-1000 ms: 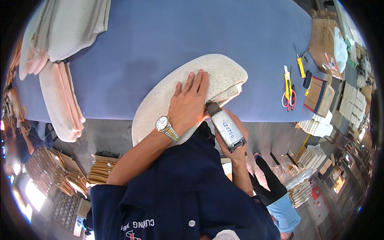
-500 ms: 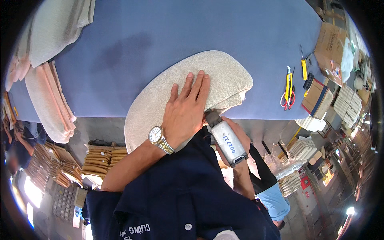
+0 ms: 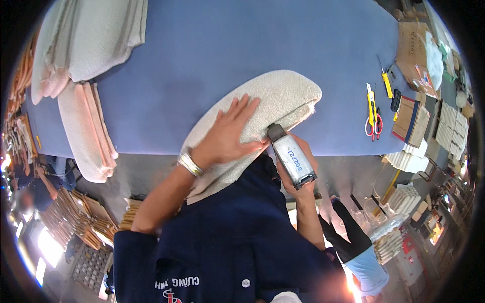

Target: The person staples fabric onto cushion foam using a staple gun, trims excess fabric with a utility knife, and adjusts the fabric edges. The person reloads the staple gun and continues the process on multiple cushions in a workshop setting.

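A cream fabric-covered pad [image 3: 275, 93], long and rounded, lies over the table's near edge with its lower end against my body. My left hand [image 3: 227, 129] rests on it with the fingers spread, a watch on the wrist. My right hand [image 3: 307, 151] is wrapped round a silver, boxy hand tool with a black nose [image 3: 294, 159], whose exact kind I cannot make out. The nose touches the pad's near edge, beside a folded seam. My left thumb is near that nose. Most of my right fingers are hidden behind the tool.
Cream pads [image 3: 86, 126] are stacked at the table's left. On the right of the blue table [image 3: 202, 45] lie red-handled scissors [image 3: 374, 132], a yellow cutter [image 3: 371, 101], another yellow-handled tool [image 3: 387, 85] and a cardboard box [image 3: 411, 48]. Another person [image 3: 364, 267] stands behind, lower right.
My left hand has shifted slightly left and its fingers have spread. The pad has turned a little and the tool sits higher against its edge. The whole view has shifted slightly.
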A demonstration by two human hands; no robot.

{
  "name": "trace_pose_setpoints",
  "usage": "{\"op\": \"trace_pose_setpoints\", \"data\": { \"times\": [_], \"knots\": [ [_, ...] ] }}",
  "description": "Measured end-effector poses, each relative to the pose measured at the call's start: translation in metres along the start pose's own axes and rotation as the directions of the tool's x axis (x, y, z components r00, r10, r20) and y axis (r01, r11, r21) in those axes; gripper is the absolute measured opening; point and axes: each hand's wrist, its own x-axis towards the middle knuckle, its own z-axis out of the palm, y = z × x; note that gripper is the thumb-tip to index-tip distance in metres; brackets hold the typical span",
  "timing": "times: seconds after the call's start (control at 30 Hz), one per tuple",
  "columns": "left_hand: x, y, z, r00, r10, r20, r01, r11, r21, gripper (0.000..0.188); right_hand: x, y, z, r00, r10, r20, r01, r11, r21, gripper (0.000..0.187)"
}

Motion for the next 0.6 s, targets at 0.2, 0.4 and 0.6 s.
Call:
{"op": "trace_pose_setpoints", "data": {
  "times": [0.2, 0.4, 0.6],
  "knots": [
    [-0.010, 0.022, 0.023, 0.983, -0.028, -0.180, 0.071, 0.968, 0.240, 0.094, -0.016, 0.003, -0.002, 0.997, 0.082, -0.011, -0.081, 0.995, 0.055, 0.057],
    [-0.012, 0.023, 0.024, 0.981, -0.022, -0.193, 0.066, 0.972, 0.227, 0.093, -0.015, 0.006, -0.011, 0.993, -0.071, 0.090, 0.067, 0.997, 0.042, 0.059],
    [-0.008, 0.024, 0.032, 0.974, -0.018, -0.227, 0.075, 0.967, 0.243, 0.095, -0.005, -0.007, -0.011, 0.984, 0.105, 0.145, -0.105, 0.994, -0.005, 0.060]
  ]
}}
